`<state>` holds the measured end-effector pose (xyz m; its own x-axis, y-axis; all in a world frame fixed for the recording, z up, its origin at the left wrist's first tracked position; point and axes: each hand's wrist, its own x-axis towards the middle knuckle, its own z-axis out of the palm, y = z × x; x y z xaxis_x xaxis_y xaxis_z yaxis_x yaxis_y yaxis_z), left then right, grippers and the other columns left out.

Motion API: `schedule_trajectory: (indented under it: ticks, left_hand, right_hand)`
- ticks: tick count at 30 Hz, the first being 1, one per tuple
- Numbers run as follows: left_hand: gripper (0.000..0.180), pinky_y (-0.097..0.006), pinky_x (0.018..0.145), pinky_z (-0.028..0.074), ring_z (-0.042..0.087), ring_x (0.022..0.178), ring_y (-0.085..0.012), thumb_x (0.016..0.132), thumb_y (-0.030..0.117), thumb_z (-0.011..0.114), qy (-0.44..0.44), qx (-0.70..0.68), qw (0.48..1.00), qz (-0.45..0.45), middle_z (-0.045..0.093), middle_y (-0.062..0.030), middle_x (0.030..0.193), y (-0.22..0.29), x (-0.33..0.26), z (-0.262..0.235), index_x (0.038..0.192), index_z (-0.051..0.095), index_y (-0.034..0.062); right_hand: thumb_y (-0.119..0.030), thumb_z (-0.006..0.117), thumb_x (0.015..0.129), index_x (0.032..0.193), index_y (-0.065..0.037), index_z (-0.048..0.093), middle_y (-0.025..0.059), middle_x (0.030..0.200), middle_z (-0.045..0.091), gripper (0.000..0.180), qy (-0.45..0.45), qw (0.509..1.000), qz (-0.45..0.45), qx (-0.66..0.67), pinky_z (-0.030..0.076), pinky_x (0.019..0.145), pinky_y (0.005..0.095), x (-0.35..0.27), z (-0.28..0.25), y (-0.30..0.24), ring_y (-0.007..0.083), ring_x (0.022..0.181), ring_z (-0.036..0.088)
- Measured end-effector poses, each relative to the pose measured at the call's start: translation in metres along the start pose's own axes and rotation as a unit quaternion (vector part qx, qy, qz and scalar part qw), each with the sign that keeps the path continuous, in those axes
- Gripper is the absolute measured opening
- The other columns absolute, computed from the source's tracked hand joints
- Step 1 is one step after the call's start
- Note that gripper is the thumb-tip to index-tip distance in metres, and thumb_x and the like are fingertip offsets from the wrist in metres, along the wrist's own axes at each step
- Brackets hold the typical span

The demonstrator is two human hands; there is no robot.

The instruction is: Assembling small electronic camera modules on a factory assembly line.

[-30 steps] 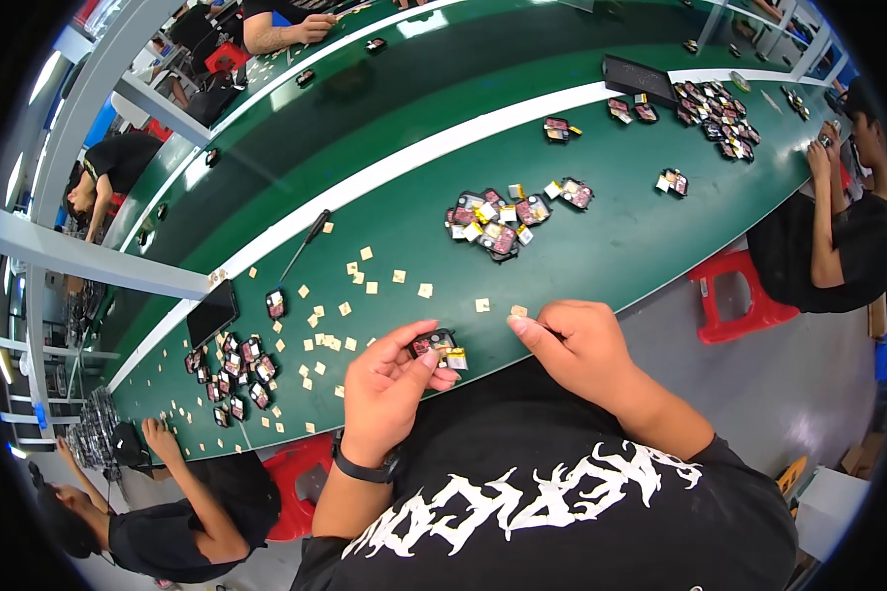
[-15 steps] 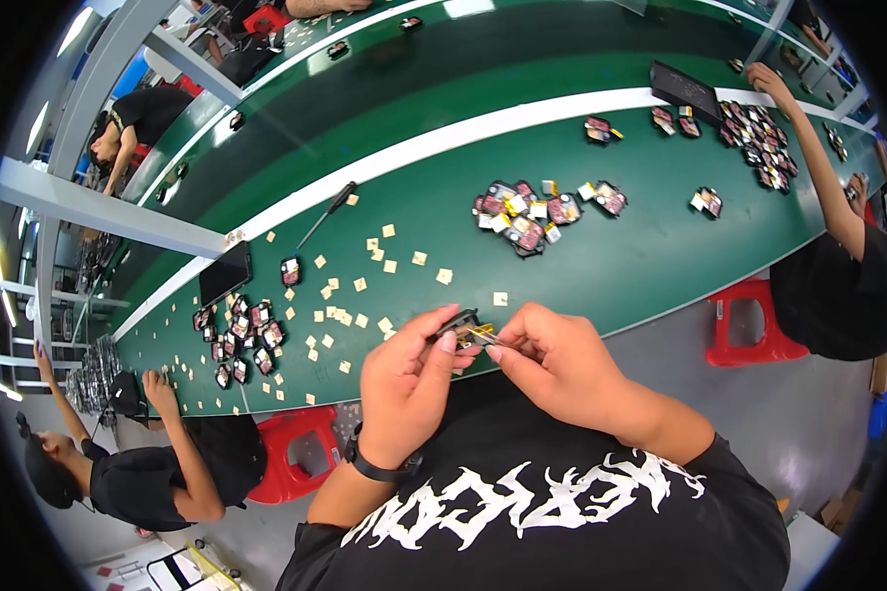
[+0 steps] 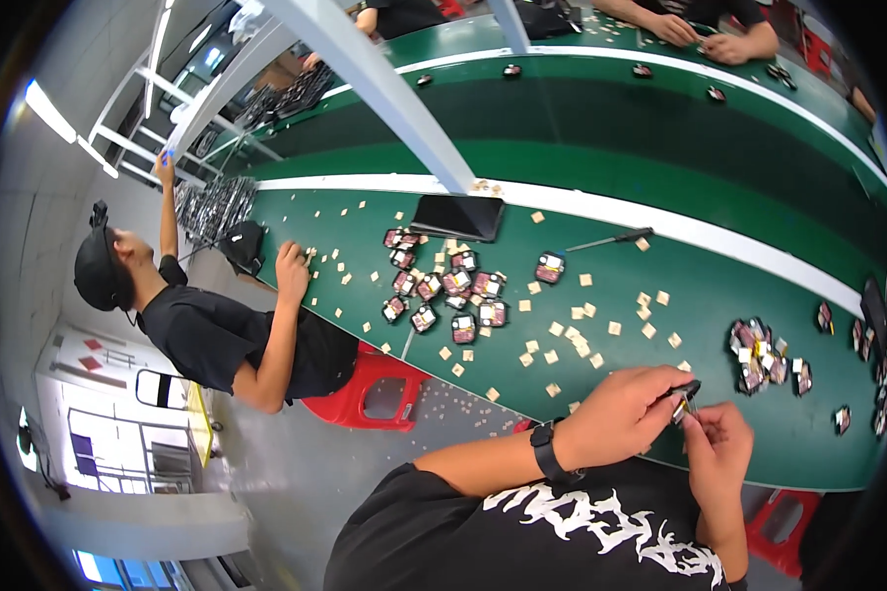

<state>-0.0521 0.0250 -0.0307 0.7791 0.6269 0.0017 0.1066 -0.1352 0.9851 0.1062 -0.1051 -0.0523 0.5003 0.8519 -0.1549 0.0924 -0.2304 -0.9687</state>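
Close to the table's front edge, my left hand (image 3: 616,419) is closed around a small black-cased electronic device (image 3: 686,392), gripping it by its edge. My right hand (image 3: 721,448) pinches a thin metal tool that looks like tweezers (image 3: 692,405), its tip at the device's inner side. Fingers hide most of the device. Beyond my hands, a heap of similar devices (image 3: 755,357) with pink-red and white insides lies on the green table (image 3: 463,384). Small beige square pieces (image 3: 614,328) are scattered left of my hands.
A long screwdriver (image 3: 609,238) and a dark tray (image 3: 458,218) lie toward the white rail (image 3: 749,246). Another device cluster (image 3: 456,283) sits near the tray. At left, a co-worker (image 3: 251,330) reaches onto the table beside a red stool (image 3: 375,399). A grey post (image 3: 394,94) rises at the back.
The view has swung left, so the table and my hands appear farther right. Both hands keep their grip on the device and the metal tool.
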Motion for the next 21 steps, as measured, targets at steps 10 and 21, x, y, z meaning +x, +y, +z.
schedule_trajectory:
  ticks: [10, 21]
  left_hand:
    - [0.038, -0.025, 0.073, 0.055, 0.067, 0.083, -0.0098, 0.104, 0.004, 0.054, -0.025, -0.312, 0.945, -0.096, 0.067, -0.0068, 0.104, -0.03, 0.001, -0.042, 0.142, 0.052, -0.002]
    - [0.02, -0.039, 0.071, 0.051, 0.064, 0.081, -0.0299, 0.097, 0.005, 0.059, -0.07, -0.053, 0.996, 0.018, 0.064, -0.0155, 0.095, -0.002, 0.017, -0.068, 0.117, 0.057, -0.0012]
  right_hand:
    - [0.01, 0.067, 0.089, 0.119, 0.0, 0.052, 0.0057, 0.088, 0.064, 0.035, -0.014, 0.988, 0.002, 0.155, 0.044, 0.058, 0.0189, 0.015, 0.037, 0.006, 0.0067, 0.068, 0.058]
    - [0.01, 0.079, 0.075, 0.096, -0.001, 0.067, 0.0089, 0.091, 0.065, 0.027, 0.044, 0.974, -0.2, -0.093, 0.039, 0.051, 0.0232, 0.017, 0.046, -0.024, 0.009, 0.064, 0.054]
